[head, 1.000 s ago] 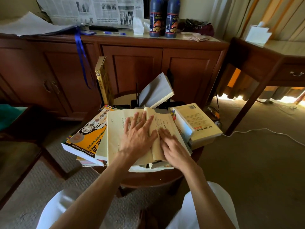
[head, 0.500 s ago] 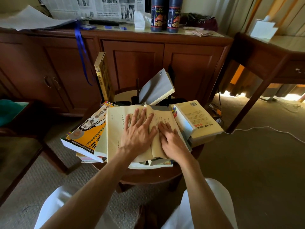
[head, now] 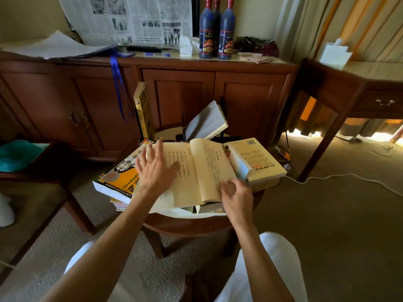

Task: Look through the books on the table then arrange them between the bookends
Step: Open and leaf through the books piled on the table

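Round table is bearing overhanging stacks; left hand is pressing flat on the open book, right hand is pinching its pages; stacks risk sliding off.

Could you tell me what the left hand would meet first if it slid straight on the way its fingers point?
Probably the yellow upright book, past the open book's far edge; the left hand points there, though depth is unclear.

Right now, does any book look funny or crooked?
Yes. The grey book by the black bookends tilts steeply instead of standing straight. The yellow book stands upright alone at the table's back left.
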Available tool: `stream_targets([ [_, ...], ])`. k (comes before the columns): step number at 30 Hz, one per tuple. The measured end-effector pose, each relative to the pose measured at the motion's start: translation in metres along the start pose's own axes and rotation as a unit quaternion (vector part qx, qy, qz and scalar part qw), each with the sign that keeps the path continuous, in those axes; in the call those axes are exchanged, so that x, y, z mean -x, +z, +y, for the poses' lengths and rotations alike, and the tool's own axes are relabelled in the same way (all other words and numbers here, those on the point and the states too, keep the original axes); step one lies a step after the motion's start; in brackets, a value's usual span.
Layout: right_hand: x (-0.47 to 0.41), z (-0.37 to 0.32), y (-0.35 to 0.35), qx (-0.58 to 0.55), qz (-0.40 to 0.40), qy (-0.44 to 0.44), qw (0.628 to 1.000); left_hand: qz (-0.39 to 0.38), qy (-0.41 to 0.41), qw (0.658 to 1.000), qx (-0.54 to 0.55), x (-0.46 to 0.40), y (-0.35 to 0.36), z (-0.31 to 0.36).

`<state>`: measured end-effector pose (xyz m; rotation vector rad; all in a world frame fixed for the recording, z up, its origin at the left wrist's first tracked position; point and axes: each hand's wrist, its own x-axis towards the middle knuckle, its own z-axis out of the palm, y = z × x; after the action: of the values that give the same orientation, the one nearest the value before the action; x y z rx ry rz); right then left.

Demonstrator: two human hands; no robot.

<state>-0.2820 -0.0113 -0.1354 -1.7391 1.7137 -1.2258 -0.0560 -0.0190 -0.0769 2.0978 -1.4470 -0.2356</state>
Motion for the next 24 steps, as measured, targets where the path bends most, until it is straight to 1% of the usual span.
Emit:
stream_targets([
  [1, -0.004, -0.003, -0.003, 0.011, -0.01, 0.032, 0.999, 0.005, -0.039, 0.999, 0.031, 0.003, -0.005, -0.007],
  [2, -0.007, -0.005, -0.005, 0.031, -0.027, 0.052, 0.998, 0.007, -0.072, 0.994, 0.087, 0.006, -0.01, -0.013],
  [4, -0.016, -0.006, -0.007, 0.073, -0.077, 0.072, 0.992, 0.026, -0.111, 0.975, 0.193, 0.011, -0.019, -0.019],
  [5, -0.02, -0.01, -0.01, 0.071, -0.099, 0.089, 0.988, 0.035, -0.127, 0.966, 0.222, 0.01, -0.023, -0.019],
  [7, -0.03, -0.011, -0.014, 0.017, -0.132, 0.145, 0.98, 0.034, -0.139, 0.961, 0.237, 0.007, -0.029, -0.016],
  [9, -0.038, -0.003, -0.018, -0.012, -0.163, 0.193, 0.968, 0.03, -0.138, 0.961, 0.239, 0.004, -0.032, -0.014],
  [11, -0.042, 0.009, -0.02, -0.016, -0.177, 0.218, 0.96, 0.05, -0.133, 0.954, 0.265, 0.003, -0.035, -0.011],
  [14, -0.036, 0.004, -0.027, -0.046, -0.175, 0.225, 0.958, 0.066, -0.092, 0.935, 0.337, 0.004, -0.039, -0.003],
  [16, -0.032, -0.003, -0.033, -0.08, -0.179, 0.222, 0.955, 0.059, -0.091, 0.913, 0.394, 0.0, -0.046, 0.002],
  [17, -0.032, -0.002, -0.035, -0.09, -0.18, 0.223, 0.954, 0.053, -0.086, 0.911, 0.4, -0.001, -0.05, 0.005],
  [19, -0.028, -0.004, -0.039, -0.093, -0.186, 0.216, 0.954, 0.033, -0.054, 0.926, 0.373, -0.002, -0.057, 0.01],
  [21, -0.025, -0.003, -0.041, -0.088, -0.191, 0.215, 0.954, 0.006, -0.024, 0.927, 0.375, 0.001, -0.061, 0.015],
  [22, -0.024, -0.002, -0.042, -0.094, -0.19, 0.218, 0.953, -0.016, -0.015, 0.916, 0.401, 0.004, -0.062, 0.018],
  [24, -0.019, -0.002, -0.044, -0.12, -0.185, 0.211, 0.952, -0.091, 0.004, 0.878, 0.471, 0.011, -0.055, 0.023],
])
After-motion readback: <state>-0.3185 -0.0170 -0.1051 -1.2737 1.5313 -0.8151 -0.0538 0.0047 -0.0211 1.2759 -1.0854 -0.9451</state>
